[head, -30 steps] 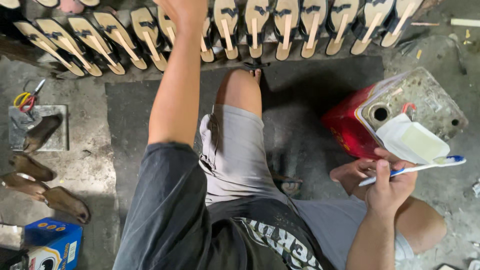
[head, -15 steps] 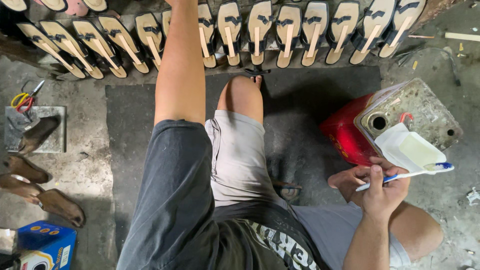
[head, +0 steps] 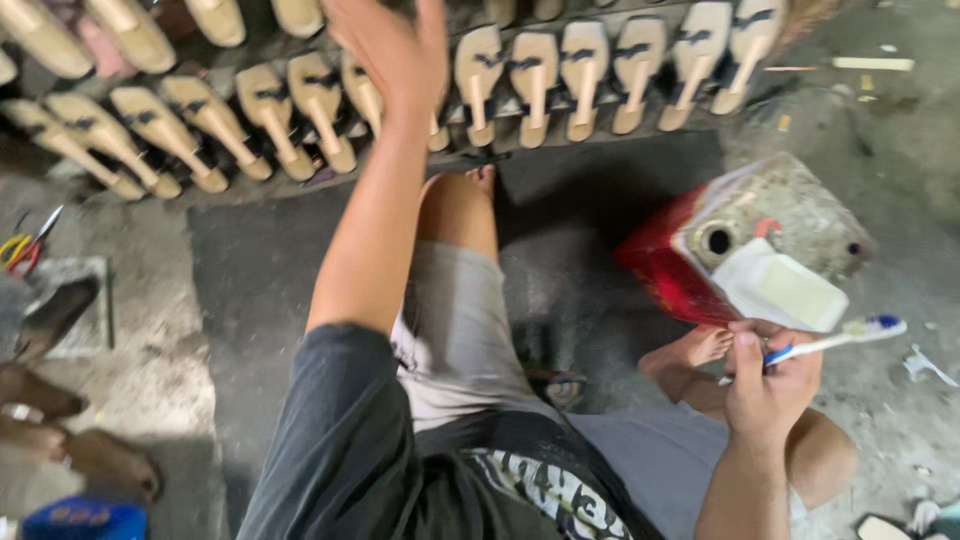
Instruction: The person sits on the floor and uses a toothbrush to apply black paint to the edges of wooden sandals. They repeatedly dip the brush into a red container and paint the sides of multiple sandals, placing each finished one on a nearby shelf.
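Seated on the floor (head: 250,290), a person stretched the left hand (head: 392,50), fingers spread and empty, over a row of tan shoe soles (head: 535,85) laid side by side. The right hand (head: 765,375) was clenched around a toothbrush (head: 835,338), its head pointing right, just beside a white tub (head: 785,288) that rested on a grimy red can (head: 700,250). Scissors (head: 25,248) lay well apart at the left edge.
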